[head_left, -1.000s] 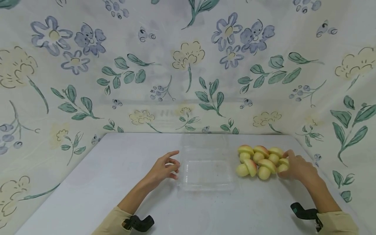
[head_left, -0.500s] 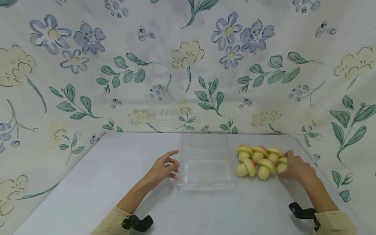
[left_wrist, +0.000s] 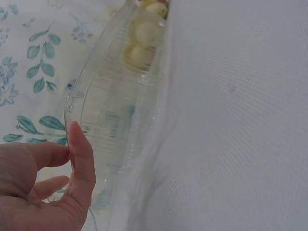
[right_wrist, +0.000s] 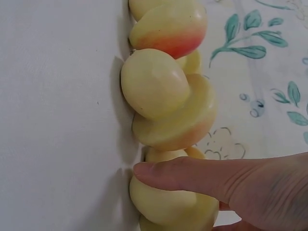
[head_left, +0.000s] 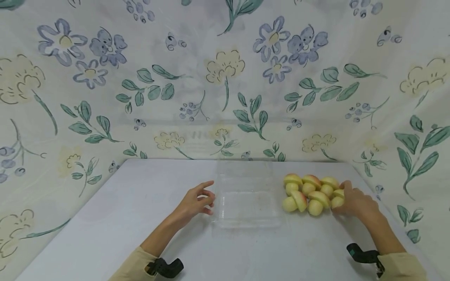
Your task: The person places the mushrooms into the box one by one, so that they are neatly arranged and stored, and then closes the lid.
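My left hand (head_left: 195, 199) is at the left edge of a clear plastic clamshell container (head_left: 249, 225). Its fingers are loosely bent and spread; in the left wrist view, fingertips (left_wrist: 76, 132) meet the container's rim. At the right, my right hand (head_left: 358, 201) holds the rightmost of several pale yellow mushroom-shaped pieces (head_left: 318, 200). In the right wrist view, the thumb (right_wrist: 180, 173) lies across the near side of that piece (right_wrist: 163, 199), while the other fingers are mostly hidden behind it. The pieces have round stems and curved caps, some blushed red.
The white table (head_left: 147, 195) ends at a flower-patterned cloth (head_left: 225, 117) behind it. The container's raised clear lid (head_left: 242, 168) is at its far side. Black wrist cameras (head_left: 168, 267) sit at both cuffs.
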